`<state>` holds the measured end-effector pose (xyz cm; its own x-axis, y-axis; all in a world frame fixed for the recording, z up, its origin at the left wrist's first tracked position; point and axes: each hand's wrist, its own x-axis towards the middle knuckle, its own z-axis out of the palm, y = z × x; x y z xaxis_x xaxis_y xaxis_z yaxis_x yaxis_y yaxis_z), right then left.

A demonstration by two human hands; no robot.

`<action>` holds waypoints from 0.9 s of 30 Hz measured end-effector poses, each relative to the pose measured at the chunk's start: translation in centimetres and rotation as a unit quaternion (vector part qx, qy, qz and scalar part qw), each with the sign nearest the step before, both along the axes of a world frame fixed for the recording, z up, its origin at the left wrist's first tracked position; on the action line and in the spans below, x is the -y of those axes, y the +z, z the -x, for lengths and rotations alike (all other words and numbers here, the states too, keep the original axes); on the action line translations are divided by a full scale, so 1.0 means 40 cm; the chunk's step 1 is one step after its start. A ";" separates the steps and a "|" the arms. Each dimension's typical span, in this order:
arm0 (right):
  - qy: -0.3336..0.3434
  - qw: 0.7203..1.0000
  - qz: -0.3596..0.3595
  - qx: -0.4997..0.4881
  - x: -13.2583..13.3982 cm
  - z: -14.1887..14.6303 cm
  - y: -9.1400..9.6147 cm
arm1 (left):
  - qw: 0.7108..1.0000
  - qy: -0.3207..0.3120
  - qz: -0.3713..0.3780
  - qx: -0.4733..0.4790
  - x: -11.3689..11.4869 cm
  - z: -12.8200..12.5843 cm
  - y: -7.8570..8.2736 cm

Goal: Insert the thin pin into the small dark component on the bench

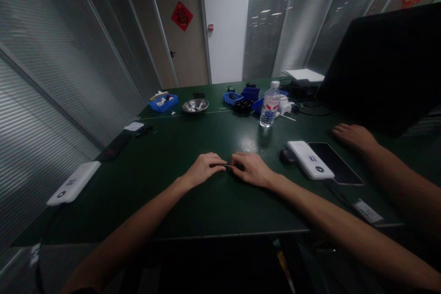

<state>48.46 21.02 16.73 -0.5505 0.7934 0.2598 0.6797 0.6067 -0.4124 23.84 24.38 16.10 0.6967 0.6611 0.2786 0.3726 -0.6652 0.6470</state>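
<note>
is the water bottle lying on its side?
No, the bottle stands upright on the table, cap on top, beyond both hands.

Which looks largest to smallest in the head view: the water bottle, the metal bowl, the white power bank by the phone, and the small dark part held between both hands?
1. White power bank, though it lies nearer the camera.
2. Water bottle.
3. Metal bowl, close to the bottle and farther off, so unsure.
4. Small dark part between the left hand and right hand.
</note>
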 end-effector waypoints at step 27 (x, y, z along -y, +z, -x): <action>0.032 0.999 0.016 -0.016 -0.004 -0.007 0.012 | 0.990 0.110 0.087 0.034 -0.014 -0.011 0.007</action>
<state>48.74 21.19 17.23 -0.5924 0.7649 0.2531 0.6264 0.6348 -0.4524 24.29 24.94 16.39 0.5147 0.8364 0.1885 0.4471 -0.4494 0.7734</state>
